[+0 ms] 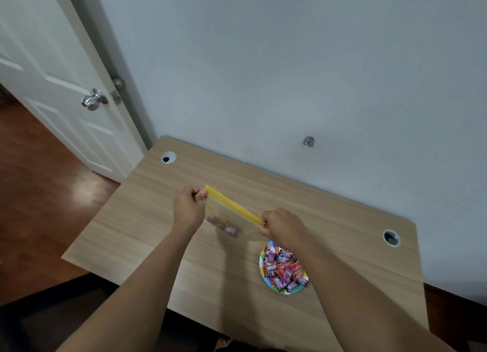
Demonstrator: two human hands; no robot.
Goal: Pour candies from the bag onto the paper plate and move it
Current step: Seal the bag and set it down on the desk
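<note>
A clear zip bag (228, 221) with a yellow seal strip hangs above the wooden table (147, 220). My left hand (190, 207) pinches the strip's left end and my right hand (280, 225) pinches its right end. A few candies show blurred in the bag's bottom. A colourful paper plate (266, 278) heaped with wrapped candies (283, 268) rests on the table, just below my right hand and partly hidden by my right forearm.
The table stands against a pale wall, with a cable hole (168, 158) at the back left and a second cable hole (391, 237) at the right. An open white door (66, 88) and wooden floor lie to the left.
</note>
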